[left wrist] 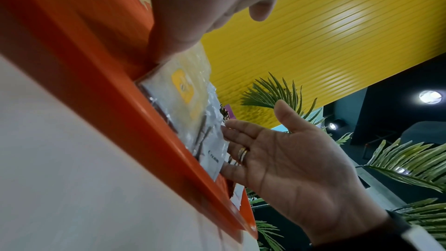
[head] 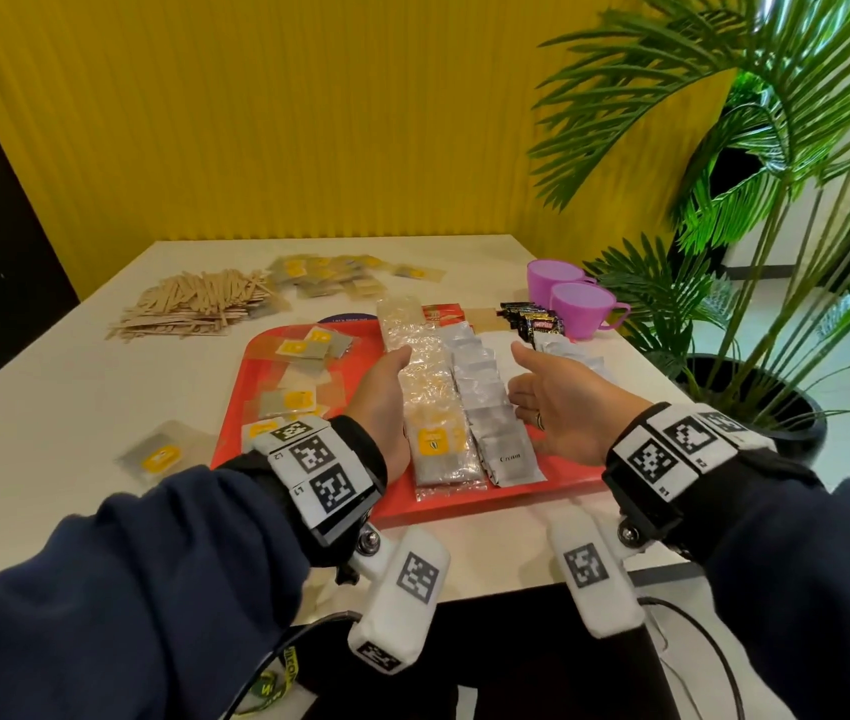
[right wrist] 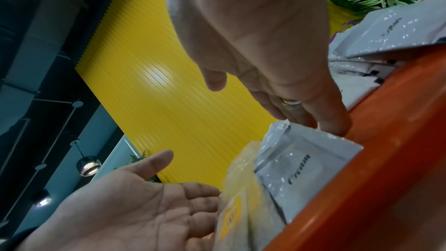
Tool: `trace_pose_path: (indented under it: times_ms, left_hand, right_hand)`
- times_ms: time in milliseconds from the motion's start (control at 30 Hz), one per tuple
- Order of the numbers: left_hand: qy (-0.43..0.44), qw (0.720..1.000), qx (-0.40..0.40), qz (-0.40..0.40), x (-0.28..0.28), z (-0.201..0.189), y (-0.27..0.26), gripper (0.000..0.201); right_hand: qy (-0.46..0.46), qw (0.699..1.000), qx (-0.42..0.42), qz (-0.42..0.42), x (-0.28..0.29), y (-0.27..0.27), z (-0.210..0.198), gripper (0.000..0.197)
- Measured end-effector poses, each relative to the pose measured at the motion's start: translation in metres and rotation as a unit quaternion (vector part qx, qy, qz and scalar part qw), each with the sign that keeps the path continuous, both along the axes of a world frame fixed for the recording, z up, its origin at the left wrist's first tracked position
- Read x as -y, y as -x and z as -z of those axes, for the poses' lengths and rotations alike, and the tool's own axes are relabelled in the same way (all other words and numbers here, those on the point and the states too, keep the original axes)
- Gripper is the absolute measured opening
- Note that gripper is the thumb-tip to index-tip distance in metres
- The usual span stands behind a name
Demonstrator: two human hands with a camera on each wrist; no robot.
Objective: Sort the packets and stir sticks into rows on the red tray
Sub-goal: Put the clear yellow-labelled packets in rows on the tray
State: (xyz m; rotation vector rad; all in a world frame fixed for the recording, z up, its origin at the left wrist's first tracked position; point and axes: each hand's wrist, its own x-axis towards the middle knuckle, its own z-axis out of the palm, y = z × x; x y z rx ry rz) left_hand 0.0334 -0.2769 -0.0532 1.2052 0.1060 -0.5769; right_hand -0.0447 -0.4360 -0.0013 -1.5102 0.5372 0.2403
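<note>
Stir sticks: pile of flat pale wooden stir sticks point(head: 189, 304) on the white table point(head: 49, 387), far left, off the tray. Judged light and stiff; best pinched at mid-length, several at a time.
Loose packets: clear sachets with yellow labels point(head: 295, 374) scattered on the left half of the red plastic tray point(head: 236, 413); more point(head: 329, 275) lie on the far table.
Left hand: left hand point(head: 386, 402) flat, fingers straight, its edge against the left side of the row of clear yellow-label packets point(head: 428, 402). It grips nothing.
Centre rows: the clear row runs near to far on the tray; the row of white cream sachets point(head: 490, 407) lies touching it on the right. Judged light, soft and slippery; overlapped packets are likely to slide, so press from both sides instead of lifting.
Right hand: right hand point(head: 563, 402) flat, fingers extended, fingertips against the right side of the white row. It holds nothing.
Head view only: full layout, stick pile, two purple plastic cups point(head: 568, 298) far right.
Wrist views only: fingertip contact at the packet edges and the tray's raised near rim point(right wrist: 362, 178), against which the nearest packets butt.
</note>
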Motion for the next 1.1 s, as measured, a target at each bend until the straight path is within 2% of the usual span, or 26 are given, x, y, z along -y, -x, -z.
trace_pose_path:
  times_ms: [133, 200, 300, 333, 400, 500, 567, 700, 800, 900, 967, 1033, 1100]
  left_hand:
    - [0.002, 1.0, 0.005, 0.01, -0.003, -0.012, 0.015, 0.104]
    - [-0.002, 1.0, -0.002, 0.007, -0.002, -0.024, 0.028, 0.095]
    - [-0.034, 0.999, 0.014, -0.012, -0.007, -0.048, 0.048, 0.043]
    - [-0.056, 0.998, 0.025, -0.014, -0.011, -0.052, 0.049, 0.036]
    - [-0.102, 0.993, 0.052, -0.017, -0.021, -0.062, 0.048, 0.045]
    - [-0.148, 0.987, 0.062, -0.029, -0.042, -0.073, 0.033, 0.035]
    - [-0.19, 0.978, 0.07, -0.04, -0.06, -0.081, 0.02, 0.042]
    - [-0.337, 0.936, 0.09, -0.044, -0.093, -0.089, -0.001, 0.047]
    - [-0.455, 0.883, 0.112, -0.002, -0.108, -0.087, -0.008, 0.042]
    - [-0.566, 0.806, 0.162, 0.067, -0.118, -0.083, -0.008, 0.045]
    - [-0.612, 0.763, 0.179, 0.109, -0.123, -0.081, -0.006, 0.046]
    - [-0.64, 0.735, 0.175, 0.136, -0.129, -0.077, -0.005, 0.049]
    - [-0.667, 0.703, 0.188, 0.162, -0.132, -0.073, -0.007, 0.054]
  right_hand:
    - [-0.01, 1.0, -0.01, -0.014, -0.004, 0.003, 0.0, 0.082]
    - [-0.009, 1.0, -0.006, -0.014, -0.004, 0.004, -0.001, 0.081]
    - [-0.003, 1.0, 0.006, -0.013, -0.004, 0.005, -0.005, 0.079]
    - [0.004, 1.0, 0.011, -0.005, -0.004, 0.006, -0.008, 0.077]
    - [0.037, 0.999, 0.032, 0.017, -0.008, 0.006, -0.013, 0.07]
    - [0.097, 0.992, 0.075, 0.023, -0.021, 0.005, -0.024, 0.056]
    - [0.097, 0.992, 0.082, 0.004, -0.033, 0.0, -0.028, 0.048]
    - [0.042, 0.997, 0.035, -0.045, -0.066, -0.016, -0.033, 0.014]
    - [-0.002, 0.997, -0.002, -0.079, -0.092, -0.027, -0.03, 0.019]
    - [-0.028, 0.994, -0.042, -0.098, -0.115, -0.036, -0.024, 0.019]
    - [-0.049, 0.992, -0.06, -0.102, -0.127, -0.042, -0.018, 0.033]
    - [-0.071, 0.99, -0.079, -0.097, -0.138, -0.045, -0.015, 0.051]
    - [-0.088, 0.988, -0.086, -0.095, -0.146, -0.048, -0.013, 0.058]
